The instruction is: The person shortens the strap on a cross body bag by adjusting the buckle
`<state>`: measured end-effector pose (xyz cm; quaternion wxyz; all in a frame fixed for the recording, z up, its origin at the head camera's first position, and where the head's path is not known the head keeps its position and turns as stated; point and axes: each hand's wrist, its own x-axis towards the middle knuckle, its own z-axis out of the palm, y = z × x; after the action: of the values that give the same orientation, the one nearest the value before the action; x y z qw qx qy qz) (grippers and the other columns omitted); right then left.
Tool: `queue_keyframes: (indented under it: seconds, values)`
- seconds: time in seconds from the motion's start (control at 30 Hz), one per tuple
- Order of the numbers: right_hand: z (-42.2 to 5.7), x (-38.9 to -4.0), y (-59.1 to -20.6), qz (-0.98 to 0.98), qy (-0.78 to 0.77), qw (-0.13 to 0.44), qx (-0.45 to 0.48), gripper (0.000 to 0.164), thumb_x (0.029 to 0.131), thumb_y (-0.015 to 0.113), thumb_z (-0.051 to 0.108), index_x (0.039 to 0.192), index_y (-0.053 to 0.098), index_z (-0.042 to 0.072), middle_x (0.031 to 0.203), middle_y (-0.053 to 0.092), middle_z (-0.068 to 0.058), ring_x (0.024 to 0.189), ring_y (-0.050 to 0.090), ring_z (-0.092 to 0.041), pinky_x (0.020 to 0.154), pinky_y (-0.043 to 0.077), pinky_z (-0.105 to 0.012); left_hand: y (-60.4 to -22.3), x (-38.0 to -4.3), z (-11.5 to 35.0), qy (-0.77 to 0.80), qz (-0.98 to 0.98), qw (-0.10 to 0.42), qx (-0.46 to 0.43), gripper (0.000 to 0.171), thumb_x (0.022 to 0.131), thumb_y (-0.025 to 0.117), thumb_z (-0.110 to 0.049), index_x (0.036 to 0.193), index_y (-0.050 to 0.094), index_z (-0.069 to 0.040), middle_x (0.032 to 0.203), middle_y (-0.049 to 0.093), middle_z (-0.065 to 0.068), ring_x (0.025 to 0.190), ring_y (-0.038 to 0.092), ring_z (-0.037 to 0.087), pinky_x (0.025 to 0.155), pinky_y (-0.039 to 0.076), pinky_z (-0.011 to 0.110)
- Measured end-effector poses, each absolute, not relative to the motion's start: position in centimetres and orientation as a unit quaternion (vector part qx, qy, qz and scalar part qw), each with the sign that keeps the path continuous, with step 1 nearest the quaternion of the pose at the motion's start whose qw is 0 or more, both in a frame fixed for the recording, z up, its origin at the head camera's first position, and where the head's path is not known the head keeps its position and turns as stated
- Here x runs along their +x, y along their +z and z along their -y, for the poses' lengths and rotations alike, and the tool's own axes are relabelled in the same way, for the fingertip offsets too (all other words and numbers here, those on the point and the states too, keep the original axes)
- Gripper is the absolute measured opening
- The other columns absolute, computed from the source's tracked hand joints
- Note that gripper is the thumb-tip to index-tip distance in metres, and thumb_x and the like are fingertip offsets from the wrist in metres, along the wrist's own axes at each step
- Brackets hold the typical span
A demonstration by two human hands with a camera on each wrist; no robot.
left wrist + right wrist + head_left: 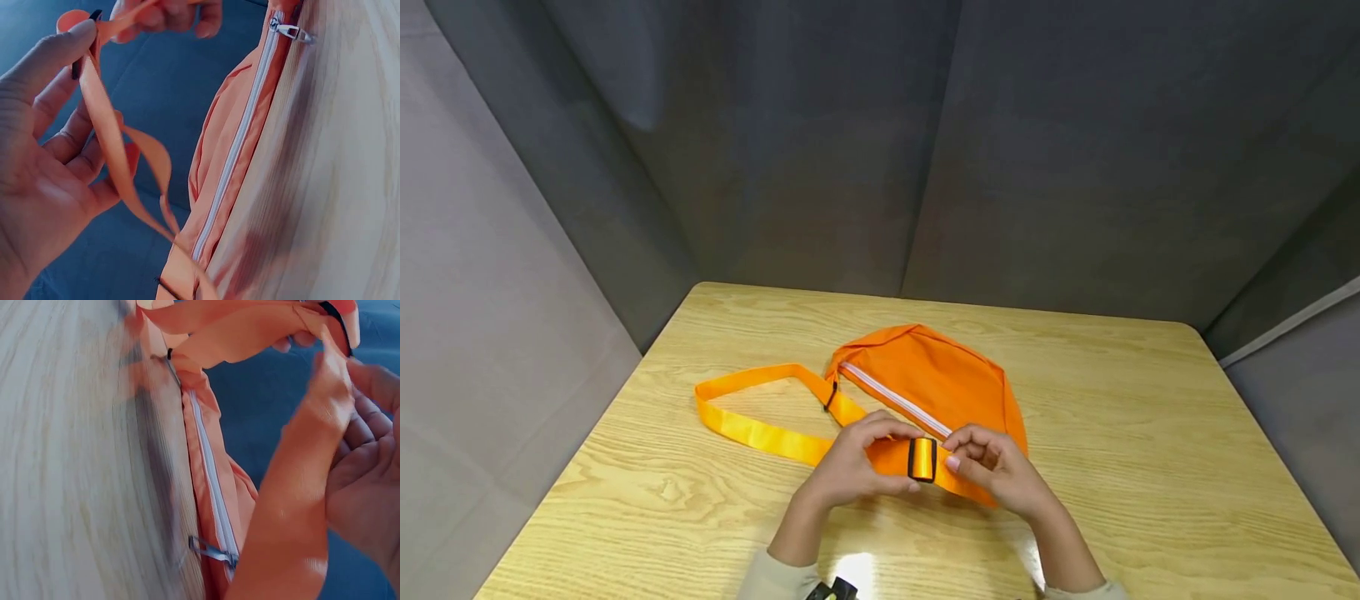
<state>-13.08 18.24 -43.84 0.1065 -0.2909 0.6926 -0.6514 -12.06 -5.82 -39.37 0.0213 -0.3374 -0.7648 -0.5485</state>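
Observation:
An orange bag (940, 371) with a white zipper (895, 398) lies on the wooden table. Its orange strap (760, 435) loops out to the left and comes back in front of the bag. My left hand (857, 462) pinches the black slide buckle (922, 460) on the strap between thumb and fingers. Just right of the buckle, my right hand (996, 467) pinches the strap between thumb and fingers. The left wrist view shows the metal zipper pull (292, 31) hanging at one end of the zipper. Part of the bag's near side is hidden behind my hands.
A second black strap fitting (830, 397) joins the strap near the bag's left corner. The wooden table (1150, 433) extends around the bag. Dark curtains (850, 150) stand behind it, with grey panels (497, 292) at the sides.

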Motion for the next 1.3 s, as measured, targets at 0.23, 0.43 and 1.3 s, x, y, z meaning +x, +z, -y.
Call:
queue_keyframes:
  seconds: [0.23, 0.43, 1.3]
  values:
    - [-19.4, -12.9, -44.3, -0.732, -0.617, 0.124, -0.263, 0.010, 0.091, 0.059, 0.005, 0.099, 0.059, -0.002, 0.071, 0.055, -0.008, 0.056, 0.044, -0.004, 0.046, 0.038, -0.021, -42.2, -13.1, 6.6, -0.578, 0.768, -0.002, -0.276, 0.053, 0.062, 0.087, -0.010, 0.110, 0.065, -0.012, 0.103, 0.062, -0.006, 0.093, 0.056, 0.019, 0.083, 0.045, 0.035]
    - [-18.5, -13.2, -44.3, -0.712, -0.632, 0.107, -0.288, 0.007, 0.091, 0.057, 0.003, 0.097, 0.061, 0.000, 0.077, 0.057, -0.010, 0.061, 0.045, -0.006, 0.050, 0.042, -0.023, -42.7, -13.2, 6.4, -0.569, 0.768, -0.011, -0.294, 0.049, 0.063, 0.087, -0.018, 0.108, 0.067, -0.016, 0.101, 0.062, -0.009, 0.094, 0.056, 0.017, 0.083, 0.045, 0.031]
    - [-18.1, -13.1, -43.7, -0.738, -0.606, 0.108, -0.276, 0.009, 0.091, 0.059, 0.007, 0.098, 0.061, 0.001, 0.079, 0.060, -0.011, 0.068, 0.052, -0.012, 0.057, 0.045, -0.024, -43.2, -13.6, 5.8, -0.545, 0.785, -0.017, -0.294, 0.046, 0.064, 0.086, -0.018, 0.107, 0.068, -0.014, 0.102, 0.063, -0.008, 0.092, 0.058, 0.020, 0.081, 0.047, 0.036]
